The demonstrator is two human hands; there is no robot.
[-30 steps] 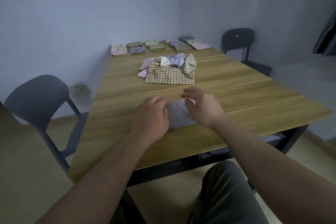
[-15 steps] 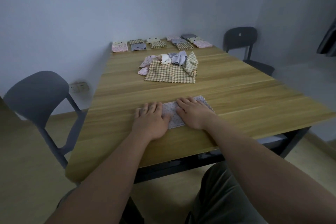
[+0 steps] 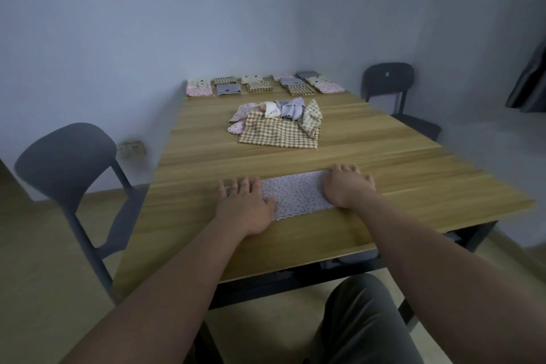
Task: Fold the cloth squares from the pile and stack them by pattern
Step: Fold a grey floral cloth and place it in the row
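Two hands lie flat on one cloth near the table's front edge: we record the left hand (image 3: 245, 207) pressing its left end and the right hand (image 3: 345, 186) pressing its right end, palms down, gripping nothing. The floral cloth (image 3: 295, 195) is a folded strip, with its long axis left to right, parallel to the front edge of the table (image 3: 428, 186). We judge the next fold carries one short end over the other; neither hand is nearer. Mid-table sits the unfolded pile (image 3: 277, 127); well apart, along the far edge, the folded stacks (image 3: 260, 86)
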